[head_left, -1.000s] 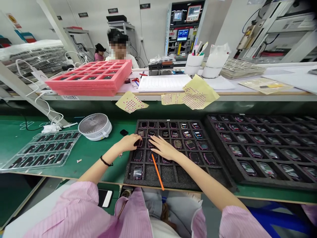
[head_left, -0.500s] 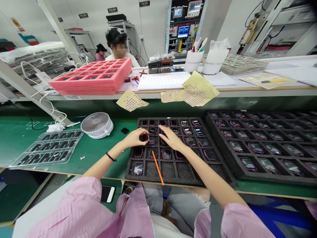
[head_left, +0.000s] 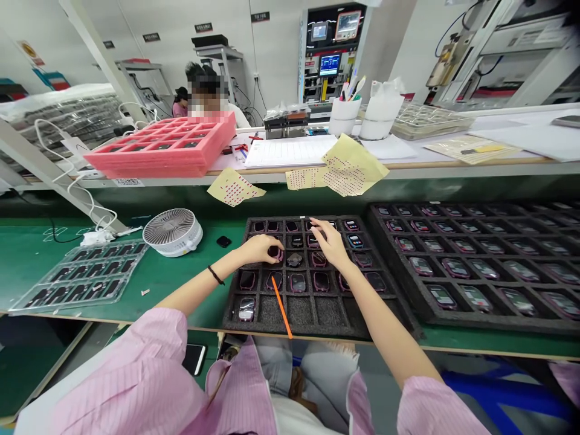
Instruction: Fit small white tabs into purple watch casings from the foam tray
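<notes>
A black foam tray lies on the green bench, its cells holding square smartwatches with pink rims. My left hand grips a dark smartwatch over the tray's middle rows, its fingers covering part of the watch. My right hand rests farther up the tray, with spread fingertips on the far-row watches. Between my hands sits a dark watch. An orange stick lies across the near cells, and a bagged watch fills the near left cell.
A second black tray of watches adjoins on the right. To the left stand a white fan and a transparent plastic tray. A pink foam tray sits on the raised shelf, and a co-worker sits beyond it.
My left hand has moved slightly right, carrying the watch. My right hand has moved up and right toward the far rows. The whole view has shifted slightly.
</notes>
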`<state>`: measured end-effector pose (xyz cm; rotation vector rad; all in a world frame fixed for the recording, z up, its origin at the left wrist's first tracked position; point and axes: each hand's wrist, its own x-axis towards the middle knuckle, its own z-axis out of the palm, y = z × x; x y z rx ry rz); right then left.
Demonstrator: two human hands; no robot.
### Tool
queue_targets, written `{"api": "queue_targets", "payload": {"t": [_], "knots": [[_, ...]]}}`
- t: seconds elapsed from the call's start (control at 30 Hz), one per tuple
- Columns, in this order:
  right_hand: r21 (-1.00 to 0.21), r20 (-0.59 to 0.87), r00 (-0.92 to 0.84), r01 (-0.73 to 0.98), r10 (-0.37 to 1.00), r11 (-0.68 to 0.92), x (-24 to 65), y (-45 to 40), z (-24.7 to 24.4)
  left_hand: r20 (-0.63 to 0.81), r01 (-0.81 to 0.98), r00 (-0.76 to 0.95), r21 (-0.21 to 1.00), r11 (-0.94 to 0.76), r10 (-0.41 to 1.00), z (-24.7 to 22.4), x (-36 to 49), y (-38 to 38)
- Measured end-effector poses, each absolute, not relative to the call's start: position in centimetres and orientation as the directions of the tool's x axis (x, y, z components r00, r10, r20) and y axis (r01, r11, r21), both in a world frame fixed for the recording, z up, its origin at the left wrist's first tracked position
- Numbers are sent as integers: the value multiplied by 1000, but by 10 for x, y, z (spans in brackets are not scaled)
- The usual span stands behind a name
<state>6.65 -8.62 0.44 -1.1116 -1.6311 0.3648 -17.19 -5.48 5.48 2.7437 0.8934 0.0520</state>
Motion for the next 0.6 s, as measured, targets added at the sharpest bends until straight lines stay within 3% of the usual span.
{"api": "queue_targets", "payload": {"t": [0.1,0.23,0.33,0.6], "knots": [[-782,559,111,398,821,479,72,-85,6,-8,433,890,325,-841,456,57,-151,-51],[-857,486,206,305,849,416,78,-81,4,-144,347,937,254,-903,320,45,-121,-44],[-895,440,253,206,861,397,80,-78,2,-214,353,927,221,-909,308,38,-114,-41],[-945,285,325,-62,902,320,85,-72,2,-151,431,902,293,-853,404,62,-103,-45]]}}
